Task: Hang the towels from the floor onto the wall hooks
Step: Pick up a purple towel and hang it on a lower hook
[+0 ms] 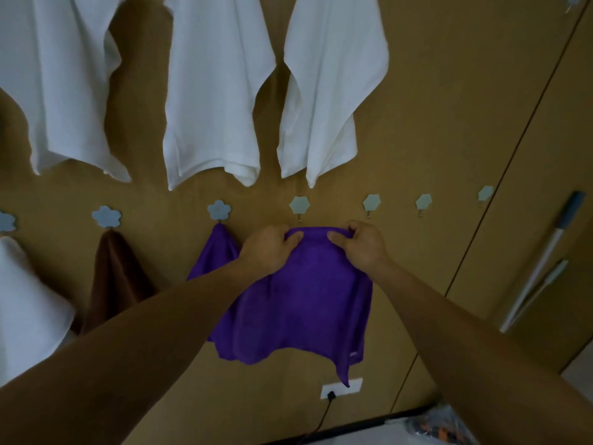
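Bare hook point(299, 205) just above purple towel point(305, 300)

Wall point(433, 91): tan wood-look panelling, fills most of the frame. Dark vertical seam point(513, 149) on the right side. White socket plate point(341, 387) at lower centre holds a black plug point(330, 395); its cable point(321, 422) drops to the pale floor point(369, 438) at the bottom edge. Two white poles point(542, 261) lean at the right edge, the longer with a blue-grey grip. Light dim.
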Available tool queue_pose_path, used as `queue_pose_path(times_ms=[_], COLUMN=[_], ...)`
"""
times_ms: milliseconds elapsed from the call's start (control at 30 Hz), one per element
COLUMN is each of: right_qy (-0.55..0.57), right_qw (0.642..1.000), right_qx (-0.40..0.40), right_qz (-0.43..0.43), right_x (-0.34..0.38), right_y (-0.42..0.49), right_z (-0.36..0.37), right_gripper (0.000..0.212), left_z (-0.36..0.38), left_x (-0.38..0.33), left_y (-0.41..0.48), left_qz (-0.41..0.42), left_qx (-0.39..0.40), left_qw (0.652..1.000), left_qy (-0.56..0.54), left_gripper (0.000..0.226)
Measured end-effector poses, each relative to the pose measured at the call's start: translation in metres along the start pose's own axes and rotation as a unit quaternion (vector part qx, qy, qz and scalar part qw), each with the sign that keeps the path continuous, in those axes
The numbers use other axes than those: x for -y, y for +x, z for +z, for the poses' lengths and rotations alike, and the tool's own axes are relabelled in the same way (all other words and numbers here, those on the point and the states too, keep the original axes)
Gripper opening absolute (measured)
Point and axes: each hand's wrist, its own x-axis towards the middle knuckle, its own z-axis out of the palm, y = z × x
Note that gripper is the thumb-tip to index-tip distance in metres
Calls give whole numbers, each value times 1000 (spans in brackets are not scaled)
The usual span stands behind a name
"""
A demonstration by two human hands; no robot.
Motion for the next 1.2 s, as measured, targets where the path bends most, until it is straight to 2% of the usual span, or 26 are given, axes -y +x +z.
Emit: queue_pose_path(times_ms=[100,200,333,467,567,633,667,700,767,800,867,967,1067,1133,1200], right_qy=[-13,-18,-26,-13,26,32,44,58,83,92,97,74,-26,-143,-252], right_qw=[1000,1000,998,997,998,998,998,997,995,994,990,989,991,983,965], right_qx=[-12,-15,-45,-60,-53,-54,-54,-49,-18,6,49,73,78,78,33], right_qz=[-1,-21,-45,-39,-13,-3,8,21,50,66,94,109,102,90,61], right_x=[-6,-11,-18,-31,-43,-45,-44,-42,-38,-37,-34,-31,-31,-30,-34], right_y=[35,68,100,105,100,97,97,96,96,97,98,99,97,93,88], right_z=[16,33,56,76,85,90,91,91,88,85,80,77,80,81,84], right_gripper=[31,21,36,33,27,24,22,20,20,17,19,32,27,15,25], left_z=[12,23,40,58,64,69,72,74,70,67,64,64,75,84,88], left_x=[12,24,39,49,53,52,51,47,36,34,35,38,51,61,63], left_y=[26,53,77,77,75,74,74,74,74,74,76,75,65,55,46], left_qz=[-13,-40,-91,-117,-152,-207,-249,-299,-397,-421,-433,-403,-321,-291,-272], left_qx=[-30,-59,-128,-158,-140,-75,-37,-1,71,101,145,159,212,165,55], left_qw=[999,997,987,976,974,975,966,940,852,824,811,853,921,940,952], left_qy=[14,18,45,90,95,29,-55,-163,-333,-366,-365,-290,-62,68,130], left_gripper=[45,45,41,42,40,40,39,36,29,27,32,34,44,48,42])
